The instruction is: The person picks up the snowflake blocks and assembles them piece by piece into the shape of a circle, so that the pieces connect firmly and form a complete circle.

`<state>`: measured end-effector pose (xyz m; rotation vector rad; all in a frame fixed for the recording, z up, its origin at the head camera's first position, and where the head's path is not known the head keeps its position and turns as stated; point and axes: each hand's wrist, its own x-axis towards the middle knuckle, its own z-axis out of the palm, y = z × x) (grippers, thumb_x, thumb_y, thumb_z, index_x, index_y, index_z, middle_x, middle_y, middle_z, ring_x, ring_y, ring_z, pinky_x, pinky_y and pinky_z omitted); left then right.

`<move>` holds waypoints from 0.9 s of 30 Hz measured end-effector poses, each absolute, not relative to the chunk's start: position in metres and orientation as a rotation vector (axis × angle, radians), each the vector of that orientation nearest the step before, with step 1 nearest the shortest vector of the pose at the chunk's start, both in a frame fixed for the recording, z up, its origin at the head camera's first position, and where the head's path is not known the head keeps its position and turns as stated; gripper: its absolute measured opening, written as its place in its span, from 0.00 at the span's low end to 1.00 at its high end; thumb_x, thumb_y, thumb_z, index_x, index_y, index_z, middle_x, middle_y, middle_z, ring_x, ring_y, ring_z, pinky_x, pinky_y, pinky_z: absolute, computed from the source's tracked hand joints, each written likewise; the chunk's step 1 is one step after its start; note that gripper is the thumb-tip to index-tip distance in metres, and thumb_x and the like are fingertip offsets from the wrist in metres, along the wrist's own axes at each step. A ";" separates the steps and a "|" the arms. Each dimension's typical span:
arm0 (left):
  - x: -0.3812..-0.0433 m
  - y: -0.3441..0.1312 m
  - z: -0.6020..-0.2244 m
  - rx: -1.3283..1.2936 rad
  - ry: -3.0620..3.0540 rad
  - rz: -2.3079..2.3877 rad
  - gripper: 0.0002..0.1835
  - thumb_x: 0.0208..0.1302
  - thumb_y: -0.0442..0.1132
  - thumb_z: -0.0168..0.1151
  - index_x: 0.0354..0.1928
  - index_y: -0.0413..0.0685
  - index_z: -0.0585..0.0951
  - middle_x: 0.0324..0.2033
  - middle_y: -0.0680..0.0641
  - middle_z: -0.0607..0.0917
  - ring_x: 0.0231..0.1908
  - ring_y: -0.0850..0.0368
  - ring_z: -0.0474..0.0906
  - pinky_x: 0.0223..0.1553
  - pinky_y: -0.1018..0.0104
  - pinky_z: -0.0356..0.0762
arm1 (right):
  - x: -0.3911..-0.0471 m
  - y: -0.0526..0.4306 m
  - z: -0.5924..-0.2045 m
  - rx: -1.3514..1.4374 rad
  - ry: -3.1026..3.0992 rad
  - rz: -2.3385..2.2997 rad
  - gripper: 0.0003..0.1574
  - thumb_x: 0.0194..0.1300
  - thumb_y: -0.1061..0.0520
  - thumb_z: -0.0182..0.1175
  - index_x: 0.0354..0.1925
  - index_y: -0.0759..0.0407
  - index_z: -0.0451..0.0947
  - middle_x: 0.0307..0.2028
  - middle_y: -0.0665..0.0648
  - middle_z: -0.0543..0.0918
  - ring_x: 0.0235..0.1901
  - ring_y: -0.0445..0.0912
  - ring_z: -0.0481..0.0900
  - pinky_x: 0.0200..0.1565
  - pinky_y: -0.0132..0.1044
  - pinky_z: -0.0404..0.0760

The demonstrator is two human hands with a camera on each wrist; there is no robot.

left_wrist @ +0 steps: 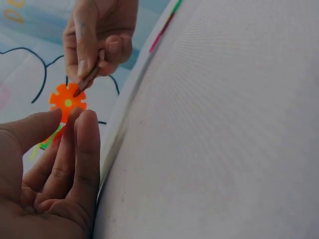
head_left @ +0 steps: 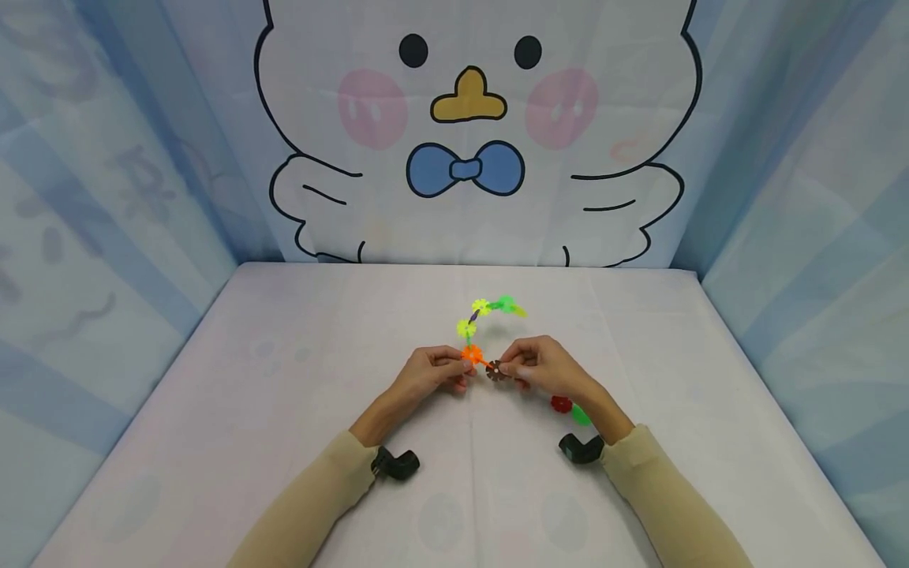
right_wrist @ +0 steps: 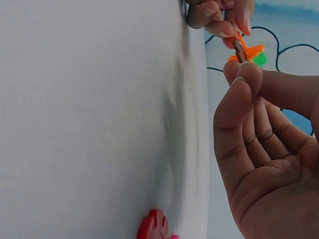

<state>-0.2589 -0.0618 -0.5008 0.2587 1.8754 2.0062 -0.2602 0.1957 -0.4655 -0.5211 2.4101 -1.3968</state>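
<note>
My left hand (head_left: 429, 371) pinches an orange snowflake disc (left_wrist: 61, 94) between thumb and fingertips. My right hand (head_left: 545, 368) holds a brown notched disc (head_left: 494, 371) the same way, its edge against the orange one. Whether their slots are interlocked, I cannot tell. From the orange piece a curved chain of linked discs arches up and to the right in the head view. It includes a yellow disc (head_left: 465, 328), a small purple piece (head_left: 474, 315), another yellow disc (head_left: 481, 306) and a green disc (head_left: 506, 304). Fingers cover part of the orange and brown discs.
A red disc (head_left: 561, 404) and a green disc (head_left: 581, 415) lie on the white-covered table (head_left: 284, 315) beside my right wrist. A bit of pink shows next to the red one in the right wrist view. Patterned cloth walls (head_left: 469, 229) enclose the table's back and sides.
</note>
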 end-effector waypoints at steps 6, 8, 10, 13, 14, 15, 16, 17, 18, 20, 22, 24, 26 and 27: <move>-0.258 -0.062 -0.500 0.287 1.868 1.979 0.11 0.70 0.32 0.69 0.49 0.30 0.85 0.34 0.46 0.93 0.28 0.60 0.86 0.38 0.69 0.89 | -0.256 0.185 -0.468 -0.459 2.403 -1.447 0.08 0.72 0.59 0.68 0.41 0.65 0.86 0.32 0.62 0.92 0.23 0.44 0.85 0.31 0.35 0.87; -0.258 -0.062 -0.500 0.286 1.880 1.953 0.11 0.69 0.32 0.70 0.48 0.31 0.86 0.33 0.48 0.93 0.28 0.61 0.86 0.38 0.69 0.88 | -0.255 0.183 -0.469 -0.459 2.401 -1.447 0.08 0.72 0.59 0.68 0.41 0.65 0.86 0.32 0.62 0.92 0.23 0.44 0.85 0.31 0.36 0.87; -0.258 -0.061 -0.501 0.274 1.888 1.928 0.11 0.68 0.32 0.71 0.48 0.33 0.87 0.32 0.50 0.93 0.27 0.61 0.86 0.38 0.69 0.88 | -0.253 0.181 -0.470 -0.474 2.396 -1.446 0.08 0.72 0.59 0.68 0.42 0.65 0.86 0.32 0.62 0.92 0.23 0.44 0.85 0.31 0.36 0.87; -0.258 -0.062 -0.501 0.278 1.899 1.901 0.10 0.67 0.32 0.72 0.47 0.33 0.87 0.31 0.50 0.93 0.27 0.61 0.87 0.38 0.69 0.89 | -0.252 0.179 -0.471 -0.481 2.401 -1.435 0.08 0.73 0.59 0.67 0.42 0.64 0.86 0.32 0.63 0.92 0.23 0.45 0.86 0.31 0.37 0.88; -0.258 -0.062 -0.502 0.282 1.900 1.894 0.11 0.67 0.32 0.72 0.47 0.32 0.87 0.32 0.50 0.93 0.27 0.61 0.87 0.38 0.68 0.89 | -0.252 0.179 -0.470 -0.486 2.403 -1.432 0.08 0.73 0.59 0.67 0.42 0.64 0.86 0.32 0.62 0.92 0.23 0.45 0.86 0.30 0.37 0.87; -0.259 -0.062 -0.502 0.289 1.903 1.887 0.11 0.67 0.32 0.72 0.48 0.32 0.87 0.32 0.49 0.93 0.27 0.61 0.88 0.38 0.68 0.90 | -0.251 0.178 -0.470 -0.486 2.408 -1.427 0.07 0.73 0.59 0.67 0.42 0.63 0.86 0.31 0.62 0.91 0.23 0.45 0.85 0.30 0.37 0.87; -0.259 -0.062 -0.502 0.297 1.904 1.882 0.11 0.67 0.31 0.72 0.48 0.31 0.87 0.33 0.49 0.94 0.27 0.61 0.88 0.38 0.67 0.90 | -0.251 0.178 -0.469 -0.485 2.409 -1.425 0.07 0.73 0.59 0.67 0.42 0.63 0.86 0.31 0.62 0.91 0.23 0.46 0.85 0.30 0.37 0.87; -0.259 -0.062 -0.502 0.306 1.905 1.878 0.11 0.67 0.31 0.72 0.48 0.30 0.87 0.34 0.48 0.94 0.27 0.61 0.88 0.38 0.67 0.90 | -0.251 0.178 -0.469 -0.484 2.410 -1.421 0.07 0.73 0.58 0.67 0.42 0.63 0.86 0.31 0.62 0.91 0.23 0.46 0.85 0.30 0.37 0.87; -0.259 -0.062 -0.502 0.306 1.903 1.873 0.12 0.67 0.31 0.72 0.48 0.29 0.87 0.34 0.48 0.94 0.27 0.61 0.88 0.38 0.66 0.90 | -0.251 0.178 -0.468 -0.490 2.411 -1.415 0.07 0.73 0.58 0.67 0.41 0.63 0.86 0.31 0.62 0.91 0.23 0.46 0.86 0.30 0.37 0.87; -0.259 -0.062 -0.501 0.307 1.901 1.867 0.12 0.67 0.30 0.72 0.49 0.28 0.87 0.35 0.48 0.94 0.28 0.61 0.89 0.38 0.66 0.91 | -0.250 0.178 -0.466 -0.497 2.411 -1.394 0.07 0.73 0.57 0.67 0.41 0.61 0.87 0.31 0.61 0.91 0.24 0.46 0.86 0.31 0.37 0.87; -0.260 -0.062 -0.501 0.296 1.899 1.866 0.12 0.67 0.30 0.72 0.49 0.28 0.87 0.34 0.47 0.94 0.27 0.61 0.89 0.38 0.66 0.91 | -0.251 0.180 -0.464 -0.514 2.416 -1.368 0.07 0.73 0.57 0.67 0.41 0.61 0.87 0.32 0.61 0.92 0.25 0.47 0.87 0.32 0.38 0.87; -0.260 -0.063 -0.501 0.284 1.898 1.867 0.12 0.67 0.30 0.72 0.49 0.28 0.87 0.34 0.48 0.94 0.28 0.61 0.89 0.39 0.67 0.91 | -0.252 0.184 -0.462 -0.537 2.428 -1.343 0.07 0.73 0.57 0.67 0.41 0.60 0.87 0.33 0.61 0.92 0.26 0.48 0.87 0.32 0.39 0.88; -0.260 -0.063 -0.501 0.278 1.900 1.867 0.12 0.67 0.30 0.72 0.49 0.29 0.87 0.34 0.48 0.94 0.28 0.61 0.89 0.39 0.67 0.91 | -0.254 0.191 -0.461 -0.556 2.448 -1.317 0.07 0.74 0.57 0.67 0.41 0.61 0.86 0.34 0.61 0.92 0.27 0.49 0.87 0.33 0.40 0.88; -0.260 -0.063 -0.501 0.273 1.898 1.867 0.12 0.67 0.30 0.72 0.49 0.29 0.87 0.34 0.49 0.94 0.28 0.61 0.89 0.39 0.67 0.90 | -0.255 0.194 -0.461 -0.562 2.459 -1.303 0.07 0.74 0.57 0.67 0.42 0.61 0.86 0.35 0.61 0.92 0.28 0.49 0.87 0.33 0.40 0.88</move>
